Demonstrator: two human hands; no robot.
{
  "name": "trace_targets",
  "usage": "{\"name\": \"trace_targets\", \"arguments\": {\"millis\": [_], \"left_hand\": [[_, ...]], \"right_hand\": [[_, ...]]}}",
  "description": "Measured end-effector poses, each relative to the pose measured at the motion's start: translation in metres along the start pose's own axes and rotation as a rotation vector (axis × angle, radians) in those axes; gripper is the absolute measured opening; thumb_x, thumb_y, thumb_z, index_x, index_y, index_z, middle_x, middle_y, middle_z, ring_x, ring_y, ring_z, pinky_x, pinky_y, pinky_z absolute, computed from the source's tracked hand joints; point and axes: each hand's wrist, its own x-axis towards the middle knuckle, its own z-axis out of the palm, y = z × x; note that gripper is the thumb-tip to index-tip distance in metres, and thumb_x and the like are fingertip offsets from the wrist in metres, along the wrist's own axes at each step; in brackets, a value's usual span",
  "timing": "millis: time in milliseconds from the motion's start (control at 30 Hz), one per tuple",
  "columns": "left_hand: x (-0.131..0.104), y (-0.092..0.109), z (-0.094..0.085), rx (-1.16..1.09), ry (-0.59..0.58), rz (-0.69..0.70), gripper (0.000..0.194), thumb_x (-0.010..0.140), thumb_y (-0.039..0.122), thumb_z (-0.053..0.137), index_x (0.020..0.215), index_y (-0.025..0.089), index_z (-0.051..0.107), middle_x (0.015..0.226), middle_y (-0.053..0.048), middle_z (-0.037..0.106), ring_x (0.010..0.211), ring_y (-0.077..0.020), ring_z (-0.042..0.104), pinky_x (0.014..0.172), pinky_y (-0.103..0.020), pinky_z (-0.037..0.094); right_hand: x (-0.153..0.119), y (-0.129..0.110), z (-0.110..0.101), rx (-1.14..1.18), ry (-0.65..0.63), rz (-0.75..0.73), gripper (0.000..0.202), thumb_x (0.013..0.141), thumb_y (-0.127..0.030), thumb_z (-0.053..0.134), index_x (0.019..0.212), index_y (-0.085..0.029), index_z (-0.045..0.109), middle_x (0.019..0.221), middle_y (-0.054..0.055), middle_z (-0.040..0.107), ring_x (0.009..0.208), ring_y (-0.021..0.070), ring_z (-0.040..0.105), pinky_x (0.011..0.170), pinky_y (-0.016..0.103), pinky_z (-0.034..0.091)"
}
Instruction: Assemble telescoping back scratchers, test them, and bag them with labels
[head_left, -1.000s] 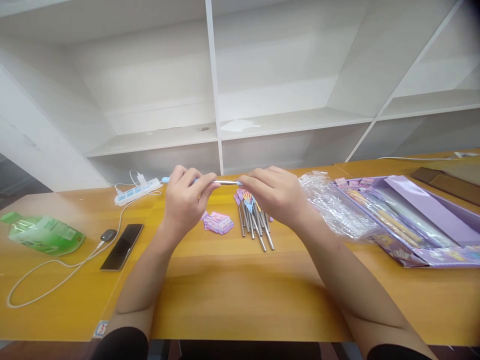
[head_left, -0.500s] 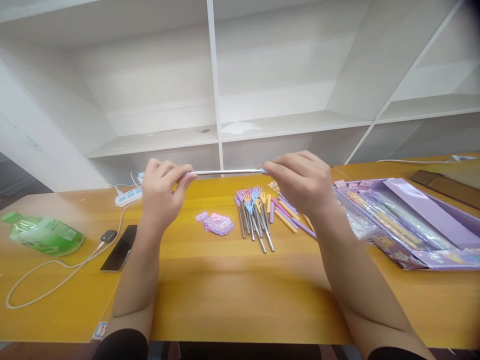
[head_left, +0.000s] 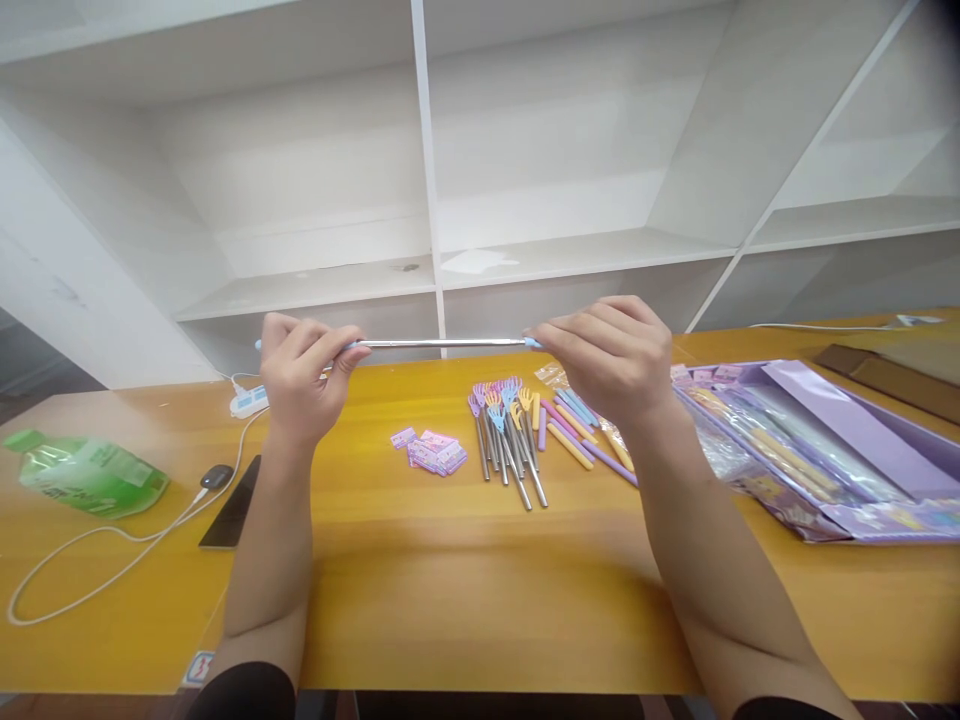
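Level above the table, a telescopic back scratcher [head_left: 442, 343] with a silver rod and light blue ends spans my two hands. My left hand [head_left: 304, 375] is closed around one blue end, whose tip pokes out at the left. My right hand [head_left: 611, 360] pinches the other blue end, mostly hidden by the fingers. Below lie several back scratchers [head_left: 504, 425] with purple, blue, pink and yellow claw heads and metal rods. Beside them are loose yellow, purple and blue tubes [head_left: 570, 445] and a pile of small printed cards [head_left: 435, 452].
An open purple box [head_left: 885, 535] with wrapped back scratchers stands at the right. To the left are a green bottle [head_left: 86, 472], a phone [head_left: 231, 510], a white cable [head_left: 135, 538] and a power strip [head_left: 249, 402]. White shelving [head_left: 570, 150] rises behind the table.
My left hand has moved left, and more of the silver rod shows between my hands. My right hand has shifted slightly right and still holds its end.
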Motion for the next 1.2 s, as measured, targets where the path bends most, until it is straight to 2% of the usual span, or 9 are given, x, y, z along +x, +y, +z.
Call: {"name": "trace_targets", "arguments": {"millis": [200,300,367,600,767,833,1033,1100,1200], "left_hand": [[-0.003,-0.024,-0.012,0.155,0.181,0.166,0.030,0.105,0.052,0.063,0.094,0.030,0.081,0.071,-0.004,0.068,0.072,-0.0226,0.051,0.076,-0.041,0.037],[0.000,-0.036,-0.025,0.162,0.273,0.276,0.022,0.105,0.045,0.065,0.101,0.031,0.082,0.070,-0.002,0.069,0.071,-0.0204,0.050,0.074,-0.039,0.037],[0.003,-0.042,-0.031,0.141,0.276,0.310,0.015,0.103,0.040,0.070,0.101,0.031,0.082,0.068,-0.001,0.069,0.069,-0.0193,0.050,0.072,-0.038,0.038],[-0.004,-0.066,-0.034,0.101,0.132,0.095,0.028,0.099,0.052,0.072,0.085,0.030,0.080,0.069,-0.001,0.072,0.070,-0.0198,0.049,0.069,-0.040,0.038],[-0.018,-0.099,-0.047,0.082,0.143,-0.066,0.033,0.094,0.063,0.075,0.085,0.031,0.080,0.070,-0.001,0.069,0.082,-0.0230,0.051,0.072,-0.041,0.041],[-0.022,-0.109,-0.053,0.068,0.144,-0.064,0.031,0.093,0.063,0.076,0.088,0.033,0.082,0.072,0.000,0.071,0.085,-0.0235,0.051,0.072,-0.041,0.041],[-0.020,-0.106,-0.054,0.049,0.142,0.003,0.026,0.096,0.058,0.075,0.094,0.033,0.083,0.074,0.000,0.073,0.086,-0.0229,0.050,0.073,-0.040,0.040],[-0.019,-0.104,-0.055,0.052,0.147,-0.019,0.026,0.095,0.057,0.076,0.091,0.032,0.083,0.073,0.000,0.072,0.086,-0.0234,0.051,0.075,-0.042,0.040],[-0.023,-0.112,-0.060,0.077,0.162,-0.113,0.028,0.093,0.060,0.077,0.088,0.033,0.082,0.072,-0.001,0.070,0.089,-0.0252,0.051,0.078,-0.044,0.040]], "right_hand": [[0.002,0.003,-0.003,0.106,0.015,0.007,0.021,0.101,-0.011,0.065,0.100,-0.030,0.072,0.083,-0.005,0.078,0.072,0.0119,0.063,0.078,0.032,0.047],[0.003,0.002,-0.007,0.176,-0.006,0.064,0.016,0.102,-0.017,0.066,0.098,-0.030,0.073,0.083,-0.004,0.077,0.074,0.0128,0.064,0.079,0.032,0.047],[0.003,0.001,-0.009,0.235,-0.054,0.102,0.013,0.104,-0.022,0.066,0.098,-0.031,0.074,0.083,-0.004,0.077,0.075,0.0136,0.065,0.081,0.032,0.048],[-0.005,0.016,-0.011,0.331,-0.200,0.166,0.013,0.104,-0.028,0.064,0.102,-0.029,0.077,0.080,-0.001,0.075,0.075,0.0164,0.067,0.079,0.033,0.049],[-0.020,0.049,-0.021,0.328,-0.160,0.317,0.015,0.102,-0.028,0.065,0.091,-0.028,0.077,0.082,0.001,0.078,0.076,0.0189,0.070,0.079,0.036,0.053],[-0.026,0.060,-0.026,0.337,-0.153,0.363,0.017,0.100,-0.028,0.067,0.087,-0.027,0.077,0.083,0.003,0.079,0.075,0.0193,0.071,0.077,0.036,0.054],[-0.033,0.074,-0.032,0.344,-0.119,0.370,0.017,0.099,-0.027,0.069,0.084,-0.026,0.078,0.082,0.005,0.080,0.075,0.0198,0.070,0.078,0.037,0.055],[-0.038,0.081,-0.035,0.342,-0.114,0.374,0.017,0.098,-0.028,0.069,0.084,-0.027,0.078,0.081,0.005,0.080,0.074,0.0209,0.070,0.077,0.038,0.055],[-0.054,0.102,-0.044,0.219,-0.011,0.442,0.016,0.092,-0.025,0.070,0.080,-0.030,0.079,0.078,0.004,0.079,0.075,0.0226,0.071,0.071,0.037,0.054]]}}
